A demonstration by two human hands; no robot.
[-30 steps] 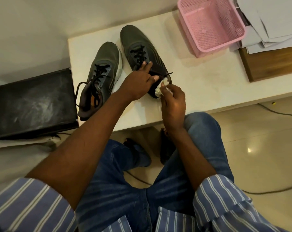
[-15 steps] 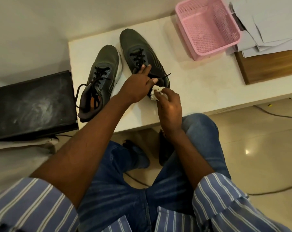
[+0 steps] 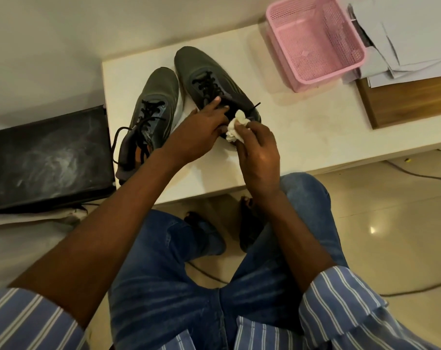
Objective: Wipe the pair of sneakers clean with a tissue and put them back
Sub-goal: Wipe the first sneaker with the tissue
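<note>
While left hand (image 3: 198,130) steadies sneaker (image 3: 209,79), right hand (image 3: 258,150) presses tissue (image 3: 236,126).

The right sneaker's (image 3: 204,79) heel is hidden behind the left hand (image 3: 196,133), the tissue (image 3: 236,126) and the right hand (image 3: 258,150). The papers (image 3: 404,39) and the wooden board (image 3: 411,99) are cut off by the right edge. Both sleeves run off the bottom edge.

Left hand (image 3: 198,133) lies flat, fingers extended; right hand (image 3: 258,150) pinches.

Hands (image 3: 258,150) press tissue (image 3: 236,126) against sneaker (image 3: 204,74).
</note>
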